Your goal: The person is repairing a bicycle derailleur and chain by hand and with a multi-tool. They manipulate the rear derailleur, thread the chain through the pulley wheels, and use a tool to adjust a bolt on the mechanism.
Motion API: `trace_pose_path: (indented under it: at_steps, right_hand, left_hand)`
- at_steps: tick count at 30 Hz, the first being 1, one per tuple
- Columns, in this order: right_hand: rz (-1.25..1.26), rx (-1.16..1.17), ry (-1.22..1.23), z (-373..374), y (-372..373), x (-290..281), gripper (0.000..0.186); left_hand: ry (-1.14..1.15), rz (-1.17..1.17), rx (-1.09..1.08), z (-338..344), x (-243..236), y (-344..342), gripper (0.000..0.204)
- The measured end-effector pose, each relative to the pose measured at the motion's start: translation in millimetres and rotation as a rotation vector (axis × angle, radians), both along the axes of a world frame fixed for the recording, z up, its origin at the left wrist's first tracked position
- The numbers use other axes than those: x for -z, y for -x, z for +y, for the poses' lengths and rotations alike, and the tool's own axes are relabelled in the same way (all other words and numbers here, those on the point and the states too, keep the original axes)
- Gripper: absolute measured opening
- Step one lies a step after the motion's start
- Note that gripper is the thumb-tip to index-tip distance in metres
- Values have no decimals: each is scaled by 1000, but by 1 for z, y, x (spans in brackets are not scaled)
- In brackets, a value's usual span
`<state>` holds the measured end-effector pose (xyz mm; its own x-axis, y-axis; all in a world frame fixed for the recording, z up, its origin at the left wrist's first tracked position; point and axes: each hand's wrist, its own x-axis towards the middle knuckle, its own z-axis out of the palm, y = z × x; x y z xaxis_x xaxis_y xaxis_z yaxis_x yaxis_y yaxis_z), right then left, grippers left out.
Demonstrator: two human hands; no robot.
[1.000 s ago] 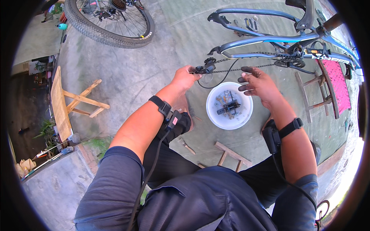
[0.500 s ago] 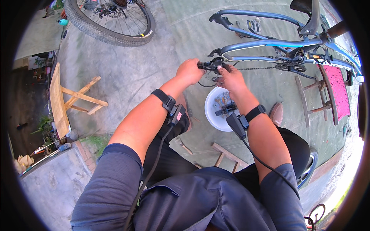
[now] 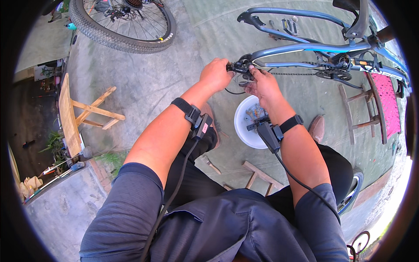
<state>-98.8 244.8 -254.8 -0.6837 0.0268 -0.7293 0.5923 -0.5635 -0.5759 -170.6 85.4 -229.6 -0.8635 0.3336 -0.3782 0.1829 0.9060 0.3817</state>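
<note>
My left hand (image 3: 217,75) grips the left end of a black rear derailleur (image 3: 240,68) at the rear end of the blue bicycle frame (image 3: 286,51). My right hand (image 3: 263,87) has its thumb on the derailleur's right side and its fingers curled underneath, beside a looped cable. The chain (image 3: 297,74) runs from the derailleur to the crankset (image 3: 332,75). Just below my hands is a white bucket (image 3: 242,135) with metal parts in it, partly hidden by my right forearm.
A detached wheel (image 3: 122,43) lies upper left. A folding wooden stool (image 3: 72,122) is at left, a pink-topped stool (image 3: 384,105) at right, and another wooden piece (image 3: 262,174) near my legs. A loose pedal (image 3: 290,27) and a brush (image 3: 209,163) lie on the ground.
My right hand has moved left from open above the bucket onto the derailleur. Both hands and the derailleur have risen toward the frame's rear dropout.
</note>
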Motion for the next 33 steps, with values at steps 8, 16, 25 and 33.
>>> trace_pose_path:
  at_steps: [8, 16, 25, 33]
  right_hand:
    - [35, 36, 61, 1, 0, 4, 23]
    - [22, 51, 61, -2, 1, -4, 25]
    - [10, 124, 108, -3, 1, -1, 25]
    - [33, 77, 157, 3, -3, 0, 16]
  left_hand:
    - [-21, 21, -8, 2, -1, -5, 33]
    - [-59, 7, -34, 0, 0, -3, 33]
    - [-79, 7, -28, -3, 2, -2, 33]
    - [-73, 16, -10, -3, 4, -2, 32]
